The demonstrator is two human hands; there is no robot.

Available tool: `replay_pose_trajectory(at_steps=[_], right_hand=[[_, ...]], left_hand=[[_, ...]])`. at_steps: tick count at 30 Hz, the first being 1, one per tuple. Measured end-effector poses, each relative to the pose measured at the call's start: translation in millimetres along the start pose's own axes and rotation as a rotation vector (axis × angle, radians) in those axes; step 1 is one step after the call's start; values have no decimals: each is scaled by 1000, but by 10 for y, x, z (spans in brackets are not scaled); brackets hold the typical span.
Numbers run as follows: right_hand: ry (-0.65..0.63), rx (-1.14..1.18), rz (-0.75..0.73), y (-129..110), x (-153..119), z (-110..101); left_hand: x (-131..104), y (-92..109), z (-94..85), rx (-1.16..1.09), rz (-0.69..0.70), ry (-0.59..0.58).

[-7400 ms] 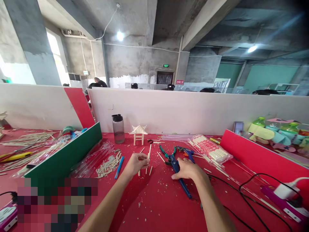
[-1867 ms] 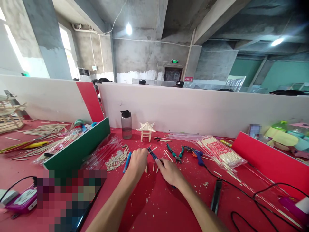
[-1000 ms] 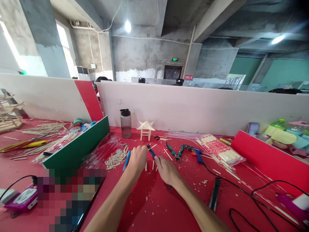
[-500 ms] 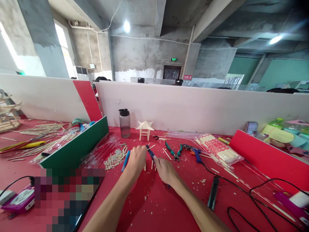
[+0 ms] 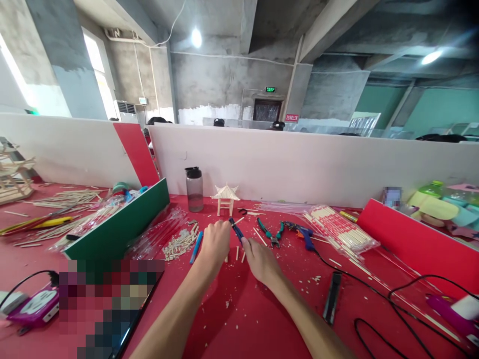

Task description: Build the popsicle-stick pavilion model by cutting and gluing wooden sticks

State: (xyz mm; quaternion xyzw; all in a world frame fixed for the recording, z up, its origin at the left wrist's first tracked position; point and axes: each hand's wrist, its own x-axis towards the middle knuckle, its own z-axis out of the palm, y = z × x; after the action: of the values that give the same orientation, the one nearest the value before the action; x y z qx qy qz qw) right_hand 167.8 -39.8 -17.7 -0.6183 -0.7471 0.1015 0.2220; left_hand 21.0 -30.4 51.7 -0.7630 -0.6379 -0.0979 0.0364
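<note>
My left hand [image 5: 216, 243] is closed in a fist, its back towards me. Whatever its fingers hold is hidden. Close to its right, my right hand [image 5: 261, 260] is wrapped around a slim dark blue pliers-like tool [image 5: 235, 228], whose tip points up and left towards the left knuckles. Short wooden sticks [image 5: 237, 253] lie on the red table between the hands. Beyond them stands a small pavilion model [image 5: 225, 198] made of sticks. A blue pen-like object [image 5: 196, 248] and a heap of cut stick pieces [image 5: 180, 244] lie left of my left hand.
Green-handled cutters [image 5: 274, 234] and a blue glue gun [image 5: 305, 236] with a black cable lie to the right, near bagged sticks [image 5: 331, 227]. A black utility knife [image 5: 332, 298] lies nearer. A water bottle [image 5: 194, 190] stands behind; a green divider [image 5: 123, 219] borders the left.
The tip of the tool has shifted slightly up and right beside my left fist. Both hands keep nearly the same place and grip; the whole view has moved slightly.
</note>
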Motion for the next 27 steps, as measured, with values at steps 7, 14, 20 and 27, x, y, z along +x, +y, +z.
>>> replay_pose_trajectory(at_steps=[7,14,20,27], right_hand=[[-6,12,48,-7,11,-130],[4,43,42,41,16,-94],[-36,106,40,-8,-8,-133],[-10,51,76,-41,2,-87]], left_hand=[[65,-33,109,-40,41,74],[112,-76,185,-43,43,79],[134,-120,221,-38,37,87],[122,-94,191,-21,19,65]])
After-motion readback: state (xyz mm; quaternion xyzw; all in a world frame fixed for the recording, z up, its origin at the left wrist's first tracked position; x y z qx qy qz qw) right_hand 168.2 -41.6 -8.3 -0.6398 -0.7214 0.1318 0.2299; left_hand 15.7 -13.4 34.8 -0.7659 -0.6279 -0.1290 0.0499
